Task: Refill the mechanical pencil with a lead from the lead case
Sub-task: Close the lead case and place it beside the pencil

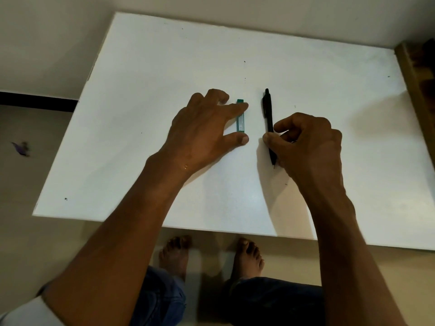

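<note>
A black mechanical pencil [268, 114] lies on the white table [146, 95], its tip pointing toward me. My right hand [308, 147] pinches its lower half between thumb and forefinger. Just to the left lies a slim green lead case [241, 121], standing lengthwise on the tabletop. My left hand [204, 128] rests over it with fingers spread, the index finger touching the case's upper part and the thumb just below its near end. I cannot tell whether the case is lifted or gripped.
A wooden edge [414, 74] runs along the table's right side. My bare feet [247, 255] and blue jeans [160, 300] show below the table's front edge. A small purple scrap [22, 148] lies on the floor at the left.
</note>
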